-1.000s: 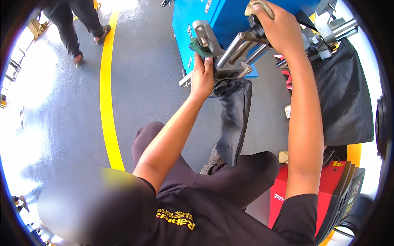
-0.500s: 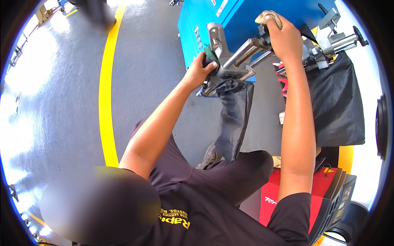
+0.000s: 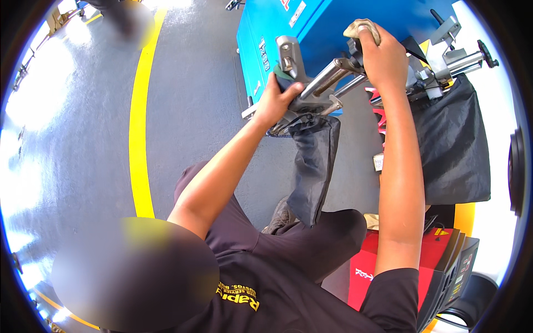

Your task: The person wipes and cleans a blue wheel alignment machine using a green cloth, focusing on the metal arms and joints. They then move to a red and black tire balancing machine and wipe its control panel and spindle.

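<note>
In front of me is a silver metal wheel clamp [image 3: 293,58] with two round rods [image 3: 325,80]. My left hand [image 3: 273,104] is closed round the clamp's left end, thumb across its near side; a dark green piece, perhaps cloth, shows by the fingers. At the clamp's far right end, my right hand [image 3: 386,60] is closed on a folded beige rag [image 3: 361,30], the rag resting against or just above a black knob [image 3: 355,48]. From the clamp's underside hangs a black fabric cover [image 3: 315,166]. The left fingertips are hidden behind the metal.
A blue cabinet [image 3: 333,25] stands just beyond the clamp. A similar clamp [image 3: 463,60] with a black cover [image 3: 452,139] is on the right. Near my right elbow sits a red machine [image 3: 366,277]. A yellow floor line [image 3: 140,122] runs on the left; another person [image 3: 119,16] is far off.
My left hand has slid slightly right along the clamp, its thumb reaching further across the metal. The clamp has tilted a little. My right hand keeps the rag at the knob.
</note>
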### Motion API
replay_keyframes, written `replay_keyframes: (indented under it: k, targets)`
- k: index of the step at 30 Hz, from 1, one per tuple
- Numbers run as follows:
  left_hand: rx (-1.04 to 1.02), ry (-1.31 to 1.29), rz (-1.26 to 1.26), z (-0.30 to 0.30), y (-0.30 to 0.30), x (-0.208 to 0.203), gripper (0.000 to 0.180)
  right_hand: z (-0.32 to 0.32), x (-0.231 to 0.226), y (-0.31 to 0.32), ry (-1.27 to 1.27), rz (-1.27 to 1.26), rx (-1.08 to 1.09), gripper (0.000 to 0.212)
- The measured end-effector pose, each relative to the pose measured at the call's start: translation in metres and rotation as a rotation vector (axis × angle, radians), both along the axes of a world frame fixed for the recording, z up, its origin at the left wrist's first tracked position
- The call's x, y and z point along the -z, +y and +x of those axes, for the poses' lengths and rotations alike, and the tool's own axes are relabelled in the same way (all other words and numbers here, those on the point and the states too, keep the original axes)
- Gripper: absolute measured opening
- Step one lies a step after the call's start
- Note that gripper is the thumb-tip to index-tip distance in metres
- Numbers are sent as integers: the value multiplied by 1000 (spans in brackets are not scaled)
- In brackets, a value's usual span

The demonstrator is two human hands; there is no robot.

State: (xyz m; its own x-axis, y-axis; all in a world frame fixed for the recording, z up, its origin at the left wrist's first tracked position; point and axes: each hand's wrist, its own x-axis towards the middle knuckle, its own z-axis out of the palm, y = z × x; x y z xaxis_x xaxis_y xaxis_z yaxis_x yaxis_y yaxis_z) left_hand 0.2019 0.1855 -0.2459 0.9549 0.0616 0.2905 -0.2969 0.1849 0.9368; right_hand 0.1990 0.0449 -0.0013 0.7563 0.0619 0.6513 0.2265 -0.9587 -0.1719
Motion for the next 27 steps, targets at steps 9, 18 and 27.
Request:
replay_keyframes:
  k: [9,18,27]
  targets:
    - [282,146,-19,26,34,-1,51,-7,-2,10,-9,-24,34,37]
    - [-276,295,295,9,63,33,48,-6,0,5,-64,-20,-6,37]
    - [-366,-60,581,-66,-20,-49,102,-11,2,19,-52,1,-13,33]
